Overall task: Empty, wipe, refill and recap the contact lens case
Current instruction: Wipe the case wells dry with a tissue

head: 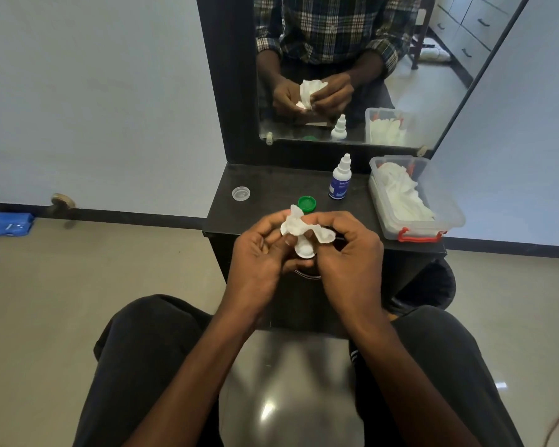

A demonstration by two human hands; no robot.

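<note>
Black bench [271,182] under a mirror carries, from the left, a clear cap [240,193], a green cap [306,204], a dropper bottle [340,179], a tissue box [417,201]; left hand [259,253] fingers grasp the white lens case [305,250]; right hand [349,253] fingers pinch a tissue [299,225] against it

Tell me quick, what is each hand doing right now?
Left hand: fingers curled, holding the white contact lens case.
Right hand: fingers curled, pinching the white tissue against the case.
</note>
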